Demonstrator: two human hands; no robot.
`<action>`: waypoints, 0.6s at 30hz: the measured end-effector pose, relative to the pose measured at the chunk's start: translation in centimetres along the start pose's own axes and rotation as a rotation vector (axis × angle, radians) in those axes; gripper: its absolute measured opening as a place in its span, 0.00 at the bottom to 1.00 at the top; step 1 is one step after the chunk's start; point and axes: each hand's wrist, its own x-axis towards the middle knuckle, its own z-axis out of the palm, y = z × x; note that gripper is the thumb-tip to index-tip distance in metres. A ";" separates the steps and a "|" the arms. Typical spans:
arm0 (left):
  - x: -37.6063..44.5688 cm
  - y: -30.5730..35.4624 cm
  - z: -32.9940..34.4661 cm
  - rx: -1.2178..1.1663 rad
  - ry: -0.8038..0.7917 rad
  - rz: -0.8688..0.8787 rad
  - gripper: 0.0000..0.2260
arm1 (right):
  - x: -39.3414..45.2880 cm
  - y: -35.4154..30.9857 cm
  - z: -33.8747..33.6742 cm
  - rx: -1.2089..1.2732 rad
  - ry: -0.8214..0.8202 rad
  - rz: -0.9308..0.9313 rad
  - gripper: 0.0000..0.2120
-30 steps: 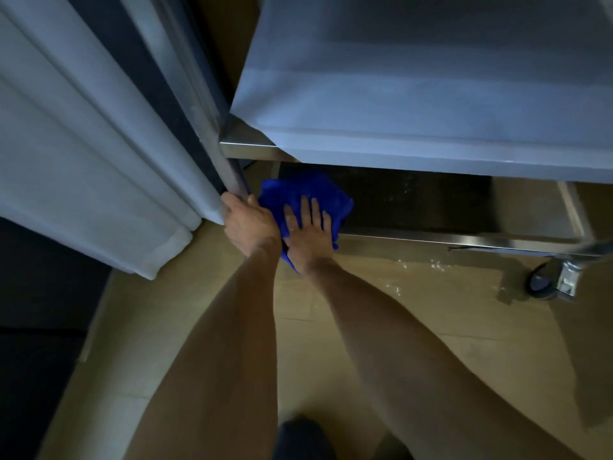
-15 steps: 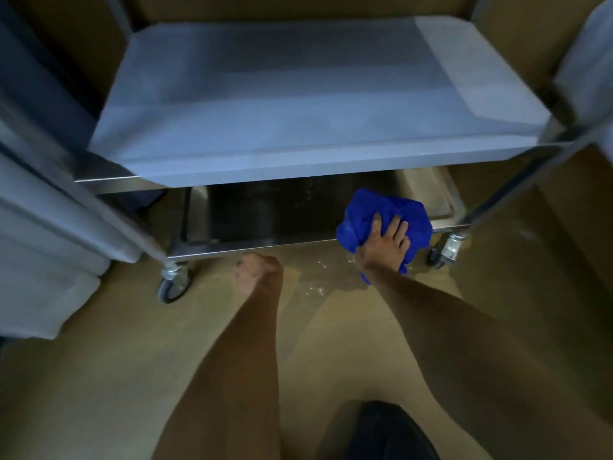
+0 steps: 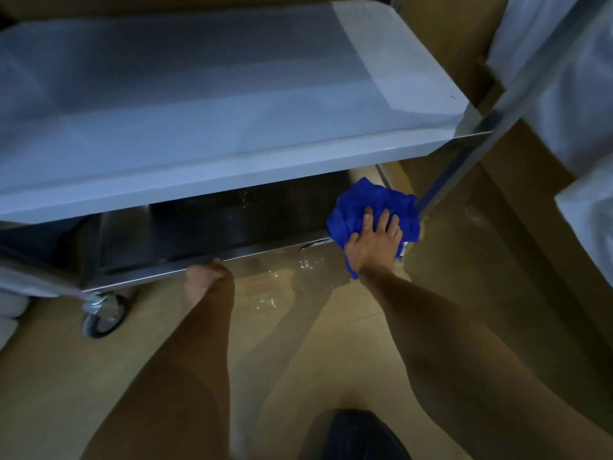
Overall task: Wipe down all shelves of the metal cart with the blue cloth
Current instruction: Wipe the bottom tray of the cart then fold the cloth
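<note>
Two bare hands, both at the bottom shelf [image 3: 212, 224] of the metal cart [image 3: 461, 167].
Right hand [image 3: 374, 242]: fingers spread and fairly straight, pressed flat on the blue cloth [image 3: 371, 207] at the shelf's right front corner.
Left hand [image 3: 207, 280]: at the shelf's front rim, near its middle; fingers curl toward the rim's underside, but whether they grip it cannot be told.
Blue cloth: vivid blue, crumpled and bunched, edges spilling over the front rim, one tail hanging below the wrist; just beside the cart's right front post.
Bottom shelf: dark, shaded steel, pale specks on its surface.
Upper shelf [image 3: 199, 104]: pale grey, smooth, overhanging the bottom one.
Wheel [image 3: 102, 313]: at the cart's left front corner, on the tan floor [image 3: 331, 343], which bears white specks below the rim.
</note>
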 end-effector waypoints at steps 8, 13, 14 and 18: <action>2.1 -2.0 -4.4 -0.001 -0.016 0.062 0.25 | -5.9 -13.0 0.6 0.056 -0.135 -0.438 0.32; 6.3 -6.5 -10.9 -0.294 0.436 -0.043 0.33 | -10.7 -23.1 1.9 0.051 -0.215 -0.595 0.31; 7.7 -6.7 -12.0 -0.328 0.432 0.006 0.31 | -11.3 -24.9 2.1 0.048 -0.224 -0.618 0.31; 12.5 -6.3 -14.6 -0.329 0.487 0.066 0.19 | -12.5 -31.4 2.6 0.034 -0.258 -0.714 0.29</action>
